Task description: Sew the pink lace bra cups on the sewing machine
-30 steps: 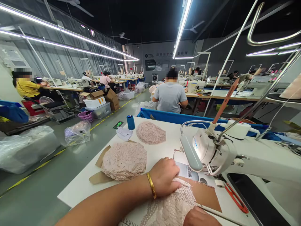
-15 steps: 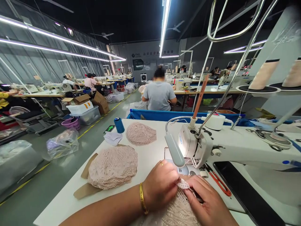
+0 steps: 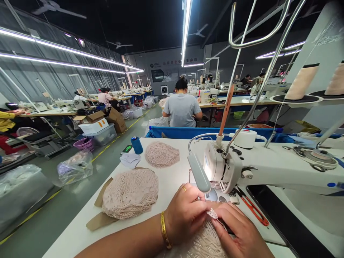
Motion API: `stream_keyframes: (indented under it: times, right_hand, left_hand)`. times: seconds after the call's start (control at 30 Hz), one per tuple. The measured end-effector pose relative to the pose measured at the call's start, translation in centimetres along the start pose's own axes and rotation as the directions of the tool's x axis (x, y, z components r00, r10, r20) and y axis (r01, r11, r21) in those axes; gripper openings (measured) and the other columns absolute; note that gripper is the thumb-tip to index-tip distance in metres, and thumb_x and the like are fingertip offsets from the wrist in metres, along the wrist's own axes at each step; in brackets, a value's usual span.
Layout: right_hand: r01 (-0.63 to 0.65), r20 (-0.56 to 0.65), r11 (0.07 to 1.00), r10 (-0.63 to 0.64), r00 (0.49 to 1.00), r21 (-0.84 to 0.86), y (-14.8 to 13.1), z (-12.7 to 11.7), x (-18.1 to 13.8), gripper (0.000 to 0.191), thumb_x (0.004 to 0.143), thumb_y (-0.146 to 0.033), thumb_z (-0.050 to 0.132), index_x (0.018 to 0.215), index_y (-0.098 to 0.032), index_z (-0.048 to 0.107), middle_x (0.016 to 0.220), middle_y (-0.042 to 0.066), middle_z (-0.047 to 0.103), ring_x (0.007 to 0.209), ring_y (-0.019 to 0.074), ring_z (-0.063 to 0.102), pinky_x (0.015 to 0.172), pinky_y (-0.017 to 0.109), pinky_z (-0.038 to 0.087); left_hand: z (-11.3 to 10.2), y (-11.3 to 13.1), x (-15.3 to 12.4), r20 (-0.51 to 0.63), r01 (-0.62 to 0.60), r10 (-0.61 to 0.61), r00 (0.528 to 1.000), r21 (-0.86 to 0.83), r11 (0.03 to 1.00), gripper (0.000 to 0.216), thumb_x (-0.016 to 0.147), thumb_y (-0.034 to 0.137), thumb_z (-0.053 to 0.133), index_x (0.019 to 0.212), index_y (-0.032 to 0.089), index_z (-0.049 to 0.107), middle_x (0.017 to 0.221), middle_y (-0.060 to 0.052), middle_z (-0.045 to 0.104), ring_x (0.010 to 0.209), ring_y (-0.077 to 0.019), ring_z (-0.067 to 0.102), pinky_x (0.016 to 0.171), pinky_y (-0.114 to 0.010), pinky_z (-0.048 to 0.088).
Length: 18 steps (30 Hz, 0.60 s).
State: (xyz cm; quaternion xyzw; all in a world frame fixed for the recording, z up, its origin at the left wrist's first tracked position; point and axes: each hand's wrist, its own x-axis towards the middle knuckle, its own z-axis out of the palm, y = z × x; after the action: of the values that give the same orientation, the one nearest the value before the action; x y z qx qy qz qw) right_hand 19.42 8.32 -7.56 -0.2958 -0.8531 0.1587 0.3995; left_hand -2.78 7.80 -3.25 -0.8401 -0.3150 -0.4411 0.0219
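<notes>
My left hand [image 3: 186,211], with a gold bracelet at the wrist, pinches the edge of a beige lace piece [image 3: 206,242]. My right hand [image 3: 236,224] grips the same scalloped edge just to the right, fingers closed on it. Something dark shows between the right fingers, too hidden to name. The rest of the lace hangs below both hands at the bottom of the view. Right beyond the hands stands a white sewing machine [image 3: 258,168], its needle area partly behind a grey lamp [image 3: 199,173].
Left on the white table [image 3: 80,231] lie a lace stack [image 3: 131,193] over brown card, a smaller lace stack [image 3: 162,154], and a blue thread spool [image 3: 137,145]. Orange thread snips [image 3: 254,208] and a black phone-like slab [image 3: 285,218] lie right. A person [image 3: 182,107] sits ahead.
Both hands have shifted slightly right and down with the lace, and the left fingers have moved closer along its edge. The camera view has turned a little.
</notes>
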Motion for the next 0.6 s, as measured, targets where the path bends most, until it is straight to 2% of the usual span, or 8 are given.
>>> stream_keyframes:
  times: [0.1, 0.17, 0.3, 0.47, 0.53, 0.6]
  right_hand:
    - [-0.06, -0.031, 0.998, 0.061, 0.998, 0.033, -0.2, 0.1, -0.2, 0.018, 0.112, -0.028, 0.051, 0.115, -0.029, 0.068, 0.108, 0.005, 0.075, 0.096, 0.0221, 0.071, 0.082, 0.033, 0.06]
    - [-0.106, -0.076, 0.993, 0.11, 0.991, 0.05, -0.3, 0.1, -0.3, 0.014, 0.111, -0.031, 0.054, 0.116, -0.029, 0.067, 0.108, 0.005, 0.075, 0.093, 0.0217, 0.072, 0.078, 0.031, 0.061]
    - [-0.076, -0.12, 0.996, 0.082, 0.989, 0.054, -0.1, 0.0, -0.5, 0.023, 0.11, -0.031, 0.054, 0.129, -0.029, 0.066, 0.12, 0.008, 0.075, 0.107, 0.0252, 0.073, 0.091, 0.036, 0.062]
    - [-0.074, -0.078, 0.995, 0.08, 0.994, 0.073, -0.5, -1.7, 0.6, 0.014, 0.108, -0.029, 0.056, 0.108, -0.029, 0.07, 0.103, 0.006, 0.075, 0.097, 0.0238, 0.073, 0.084, 0.033, 0.062]
    - [-0.041, -0.004, 0.993, 0.041, 0.999, 0.112, -1.5, -3.1, 0.5, 0.013, 0.108, -0.033, 0.057, 0.109, -0.031, 0.07, 0.103, 0.004, 0.076, 0.095, 0.023, 0.074, 0.084, 0.031, 0.063]
    - [-0.088, 0.082, 0.983, 0.075, 0.994, 0.162, -2.7, -4.7, -0.5, 0.014, 0.108, -0.04, 0.058, 0.104, -0.033, 0.069, 0.096, 0.003, 0.076, 0.087, 0.0227, 0.075, 0.079, 0.031, 0.064]
  left_hand:
    - [-0.1, 0.1, 0.1, -0.01, -0.021, 0.021, 1.0, 0.012, 1.0, 0.017, 0.098, 0.01, 0.057, 0.105, 0.019, 0.07, 0.098, -0.006, 0.068, 0.088, -0.021, 0.057, 0.078, -0.035, 0.045]
    - [-0.1, 0.2, 0.2, -0.019, -0.029, 0.029, 0.999, 0.013, 0.999, 0.017, 0.099, 0.011, 0.057, 0.104, 0.019, 0.071, 0.097, -0.006, 0.068, 0.087, -0.0205, 0.057, 0.077, -0.034, 0.045]
    - [0.1, 0.4, 0.1, -0.027, -0.002, 0.002, 1.0, -0.024, 1.0, 0.017, 0.097, 0.011, 0.058, 0.103, 0.02, 0.071, 0.094, -0.005, 0.068, 0.086, -0.0199, 0.058, 0.078, -0.034, 0.046]
    - [0.1, 1.1, 0.4, -0.04, 0.027, -0.027, 0.999, -0.01, 1.0, 0.012, 0.098, 0.013, 0.058, 0.096, 0.02, 0.068, 0.096, -0.006, 0.07, 0.086, -0.0196, 0.06, 0.077, -0.033, 0.047]
    - [-0.5, 2.2, 0.7, -0.038, 0.04, -0.04, 0.998, -0.011, 0.999, 0.011, 0.1, 0.015, 0.058, 0.095, 0.02, 0.067, 0.098, -0.006, 0.071, 0.088, -0.0196, 0.062, 0.078, -0.033, 0.049]
    - [-1.4, 4.0, 1.0, -0.006, 0.049, -0.05, 0.999, -0.081, 0.996, 0.013, 0.105, 0.02, 0.059, 0.095, 0.02, 0.066, 0.099, -0.005, 0.073, 0.089, -0.0187, 0.065, 0.082, -0.032, 0.051]
